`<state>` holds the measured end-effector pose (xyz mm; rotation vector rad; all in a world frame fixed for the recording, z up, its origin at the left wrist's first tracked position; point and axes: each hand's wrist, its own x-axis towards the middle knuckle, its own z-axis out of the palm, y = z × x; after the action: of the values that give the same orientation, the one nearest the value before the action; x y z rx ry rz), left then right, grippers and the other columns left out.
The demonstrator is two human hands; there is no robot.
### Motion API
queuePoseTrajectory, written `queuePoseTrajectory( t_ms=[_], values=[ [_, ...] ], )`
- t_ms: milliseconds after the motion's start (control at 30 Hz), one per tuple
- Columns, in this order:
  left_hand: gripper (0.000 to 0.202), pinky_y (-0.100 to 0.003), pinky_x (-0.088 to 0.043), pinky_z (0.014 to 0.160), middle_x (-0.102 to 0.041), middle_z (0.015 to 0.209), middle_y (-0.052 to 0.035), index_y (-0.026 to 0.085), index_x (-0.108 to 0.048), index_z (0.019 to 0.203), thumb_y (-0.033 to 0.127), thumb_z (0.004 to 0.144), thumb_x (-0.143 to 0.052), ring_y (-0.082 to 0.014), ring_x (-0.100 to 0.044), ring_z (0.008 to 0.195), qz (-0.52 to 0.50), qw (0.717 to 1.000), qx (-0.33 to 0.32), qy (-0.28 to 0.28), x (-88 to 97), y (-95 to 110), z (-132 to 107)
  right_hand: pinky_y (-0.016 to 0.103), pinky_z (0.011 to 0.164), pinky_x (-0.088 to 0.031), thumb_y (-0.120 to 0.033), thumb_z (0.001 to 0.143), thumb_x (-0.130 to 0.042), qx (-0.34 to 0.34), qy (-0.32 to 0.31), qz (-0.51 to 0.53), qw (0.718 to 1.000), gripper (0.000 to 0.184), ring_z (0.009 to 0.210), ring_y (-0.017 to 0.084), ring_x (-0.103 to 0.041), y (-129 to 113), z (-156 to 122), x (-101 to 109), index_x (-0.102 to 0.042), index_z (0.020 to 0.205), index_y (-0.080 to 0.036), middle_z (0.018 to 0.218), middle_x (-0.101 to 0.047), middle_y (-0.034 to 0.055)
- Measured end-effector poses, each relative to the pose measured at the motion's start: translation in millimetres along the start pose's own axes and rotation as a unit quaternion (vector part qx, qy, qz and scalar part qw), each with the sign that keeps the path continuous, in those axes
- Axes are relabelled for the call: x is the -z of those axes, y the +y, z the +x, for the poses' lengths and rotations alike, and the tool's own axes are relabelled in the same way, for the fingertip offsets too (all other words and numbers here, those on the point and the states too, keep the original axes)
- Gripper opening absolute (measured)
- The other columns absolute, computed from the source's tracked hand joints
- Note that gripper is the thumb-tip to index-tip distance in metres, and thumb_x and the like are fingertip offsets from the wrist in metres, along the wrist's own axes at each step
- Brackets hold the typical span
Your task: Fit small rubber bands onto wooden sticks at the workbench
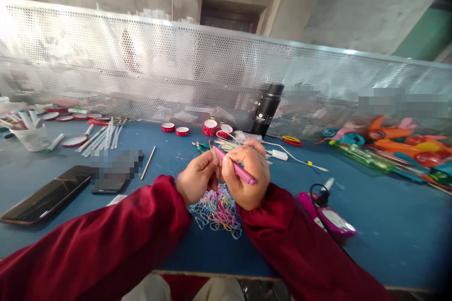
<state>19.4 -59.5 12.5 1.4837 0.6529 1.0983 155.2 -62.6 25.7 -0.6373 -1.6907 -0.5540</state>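
Observation:
My right hand [247, 174] grips a pinkish-purple marker [243, 174] whose tip end points up and left. In my left hand [199, 171], the fingers pinch a small flat tan piece [213, 151] with a darker upper end; its kind is not clear. The marker's tip end is close to this piece, but whether they touch I cannot tell. Below both hands lies a loose heap of thin multicoloured elastic bands [219, 211] on the blue table [197, 251].
Two phones, one dark [49, 195], lie left near a wooden stick [148, 162] and a cup of markers [31, 136]. Red tins [210, 127], pliers [199, 146] and a black flask [267, 110] stand or lie behind. A purple device [332, 218] with a cable sits right.

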Motion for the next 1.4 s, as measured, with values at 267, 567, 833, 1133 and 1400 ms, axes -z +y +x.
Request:
queuePoseTrajectory(
  t_ms=[267, 567, 833, 1133, 1400],
  values=[
    [0.032, -0.020, -0.028, 0.042, -0.047, 0.049, 0.0059, 0.019, -0.044, 0.079, 0.049, 0.089, -0.044, -0.0059, -0.040, 0.040, 0.006, 1.000, 0.004, -0.003, 0.9, -1.7, 0.2, 0.042, 0.089, -0.044, -0.012, 0.076, -0.060, 0.006, -0.008, 0.009, 1.000, 0.015, 0.068, 0.015, -0.061, -0.5, -0.4, -0.3, -0.051, 0.081, -0.023, 0.072, -0.064, -0.0031],
    [0.031, -0.020, -0.029, 0.043, -0.048, 0.051, 0.0055, 0.019, -0.044, 0.079, 0.047, 0.089, -0.044, -0.0059, -0.042, 0.040, 0.001, 1.000, 0.002, -0.002, 0.0, 0.6, 0.0, 0.041, 0.088, -0.044, -0.012, 0.075, -0.060, 0.005, 0.004, 0.010, 1.000, 0.014, 0.067, 0.014, -0.061, -0.3, 0.1, -0.4, -0.051, 0.080, -0.022, 0.072, -0.063, -0.0032],
    [0.030, -0.020, -0.029, 0.043, -0.050, 0.053, 0.0050, 0.019, -0.045, 0.080, 0.047, 0.089, -0.045, -0.0057, -0.043, 0.041, -0.005, 1.000, 0.004, -0.003, -0.5, 2.3, -1.0, 0.041, 0.089, -0.045, -0.012, 0.075, -0.061, 0.001, 0.008, 0.008, 1.000, 0.015, 0.067, 0.014, -0.061, -0.1, 0.1, 0.4, -0.051, 0.079, -0.023, 0.072, -0.064, -0.0033],
    [0.029, -0.020, -0.028, 0.042, -0.049, 0.052, 0.0053, 0.018, -0.044, 0.079, 0.045, 0.090, -0.044, -0.0057, -0.042, 0.041, -0.003, 1.000, 0.006, -0.002, -0.9, 2.5, -0.9, 0.042, 0.088, -0.045, -0.012, 0.075, -0.059, 0.001, 0.005, 0.001, 1.000, 0.015, 0.067, 0.015, -0.061, -0.7, 0.6, 0.2, -0.050, 0.080, -0.023, 0.072, -0.063, -0.0033],
    [0.029, -0.020, -0.028, 0.042, -0.049, 0.052, 0.0052, 0.018, -0.045, 0.081, 0.046, 0.089, -0.045, -0.0057, -0.042, 0.041, -0.007, 1.000, 0.009, -0.003, 0.0, 2.2, -0.6, 0.042, 0.088, -0.045, -0.012, 0.075, -0.060, 0.006, 0.008, -0.005, 1.000, 0.015, 0.065, 0.015, -0.061, 0.0, 0.2, 0.3, -0.050, 0.079, -0.023, 0.071, -0.063, -0.0036]
  ],
)
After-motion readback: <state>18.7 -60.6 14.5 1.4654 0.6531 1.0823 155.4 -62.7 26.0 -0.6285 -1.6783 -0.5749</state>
